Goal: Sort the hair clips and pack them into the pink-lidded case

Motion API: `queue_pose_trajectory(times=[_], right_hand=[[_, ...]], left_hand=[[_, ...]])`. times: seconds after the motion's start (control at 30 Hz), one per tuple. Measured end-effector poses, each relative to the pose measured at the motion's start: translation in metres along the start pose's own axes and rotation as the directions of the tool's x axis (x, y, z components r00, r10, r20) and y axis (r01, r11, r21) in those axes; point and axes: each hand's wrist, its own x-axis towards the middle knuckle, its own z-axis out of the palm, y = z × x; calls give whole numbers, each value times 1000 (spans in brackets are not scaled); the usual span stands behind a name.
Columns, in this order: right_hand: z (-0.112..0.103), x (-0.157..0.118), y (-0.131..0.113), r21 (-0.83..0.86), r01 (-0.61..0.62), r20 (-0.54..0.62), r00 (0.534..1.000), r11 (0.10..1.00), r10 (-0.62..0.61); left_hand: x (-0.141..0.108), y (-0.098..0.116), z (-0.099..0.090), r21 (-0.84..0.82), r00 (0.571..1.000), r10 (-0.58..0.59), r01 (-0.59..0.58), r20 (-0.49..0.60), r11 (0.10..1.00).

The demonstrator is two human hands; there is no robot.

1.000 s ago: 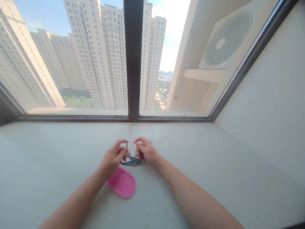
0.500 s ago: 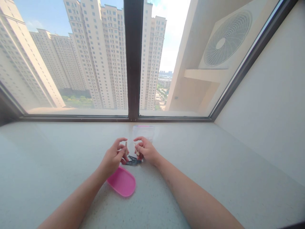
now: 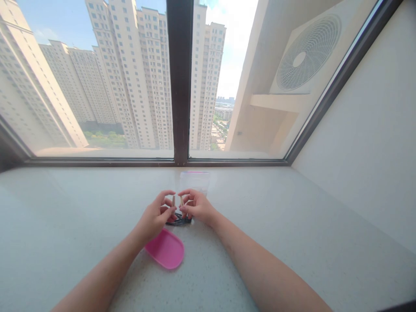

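Observation:
Between thumb and fingers, my left hand [image 3: 159,213] pinches a small pale piece [image 3: 173,201] held upright. Opposite it, my right hand [image 3: 197,208] grips another small light-coloured piece [image 3: 181,200]. The two pieces face each other with a narrow gap between them; what exactly they are is too small to tell. Under the hands lie several thin dark pieces [image 3: 180,221] in a loose pile, partly covered by the fingers. A pink oval tray [image 3: 167,250] sits just below my left hand, its upper left edge behind the wrist.
A clear zip bag [image 3: 195,178] lies behind my right hand, close to the window frame [image 3: 156,163]. The pale speckled sill [image 3: 208,277] spreads to both sides. A white wall [image 3: 364,151] rises at the right.
My hands have come closer together, and the piece in my right hand has turned from slanted to nearly upright. The tray and dark pieces look unmoved.

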Motion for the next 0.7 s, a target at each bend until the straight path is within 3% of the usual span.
queue_pose_trajectory(times=[0.7], right_hand=[[-3,1,3,-6,1,61,998,1000,-1]], left_hand=[[-1,3,0,-133,998,-31,38,55,990]])
